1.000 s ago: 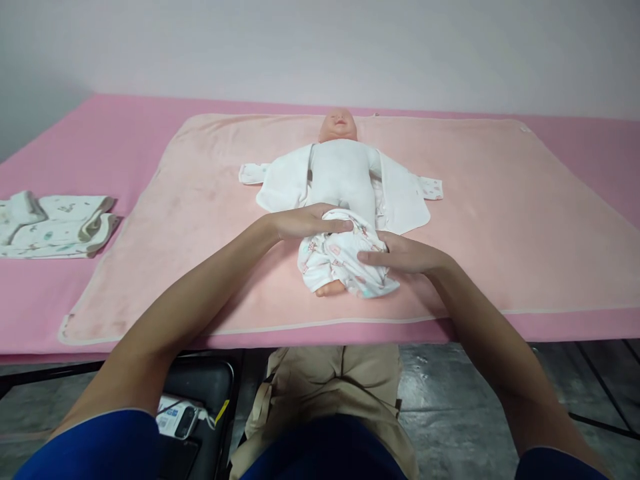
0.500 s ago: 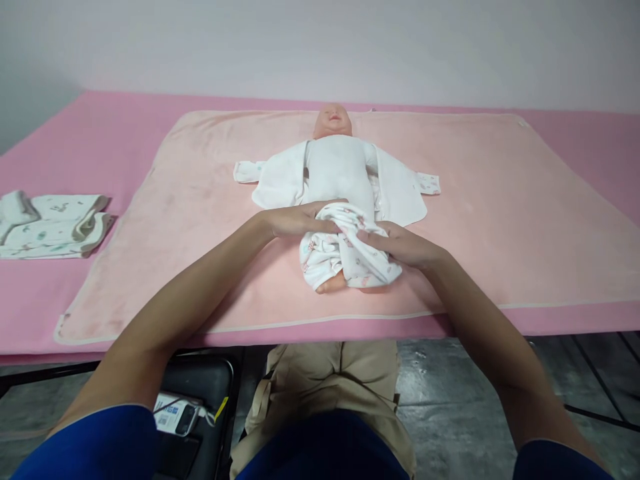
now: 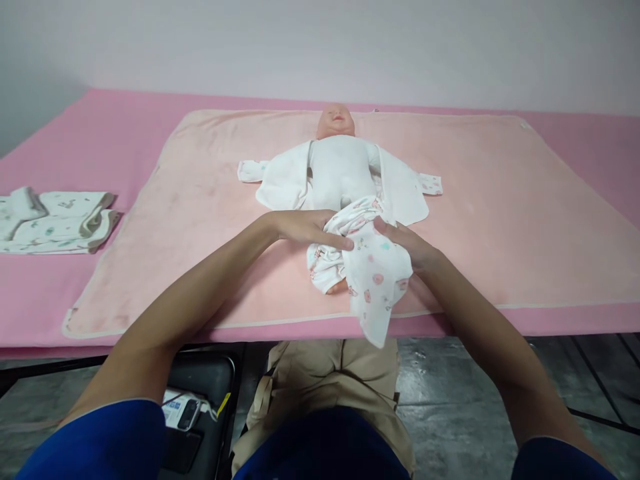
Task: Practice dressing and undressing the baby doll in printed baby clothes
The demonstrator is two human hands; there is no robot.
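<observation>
A baby doll [image 3: 340, 170] lies on its back, its head at the far side. White jacket panels [image 3: 286, 179] spread open beside its torso, and its arms are in the printed sleeves. White printed baby pants [image 3: 377, 270] are bunched around the legs; one leg part hangs flat toward me, over the table's edge. My left hand [image 3: 313, 228] grips the bunched cloth with the thumb on top. On the other side, my right hand [image 3: 413, 245] holds the pants, thumb over the fabric and fingers behind. A bit of the doll's foot [image 3: 339, 287] shows below the cloth.
Under the doll is a peach blanket [image 3: 500, 220] on a pink-covered table [image 3: 135, 133]. Folded printed baby clothes [image 3: 60, 220] lie at the left. Below the table edge, a black chair [image 3: 213, 373] holds a small white device [image 3: 181, 410].
The pants' right-hand leg part has dropped toward me and lies flatter, past the blanket's near edge. My right hand has moved slightly right; my left thumb reaches farther over the cloth.
</observation>
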